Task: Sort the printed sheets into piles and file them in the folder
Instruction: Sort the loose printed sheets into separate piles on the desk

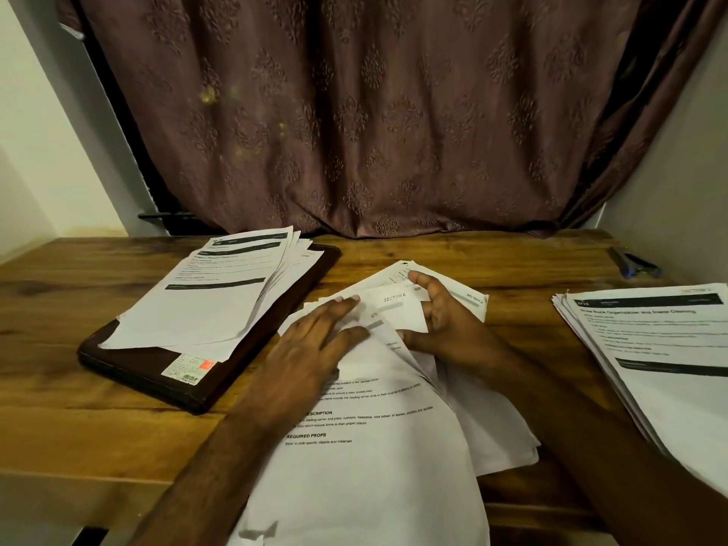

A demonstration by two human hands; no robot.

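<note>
A loose stack of printed sheets [366, 459] lies in the middle of the wooden table [98, 407], fanned at its far end. My left hand [315, 340] presses flat on the top sheets with straight fingers. My right hand [445, 325] pinches the upper corners of a few sheets, one headed "SECTION 6", thumb underneath and fingers curled over. A dark brown folder [165, 372] lies closed at the left with a pile of sheets [212, 297] on top. Another pile of sheets [662, 360] lies at the right edge.
A maroon patterned curtain [374, 112] hangs behind the table. A blue and black stapler-like object [634, 264] sits at the far right corner. White walls close in on both sides.
</note>
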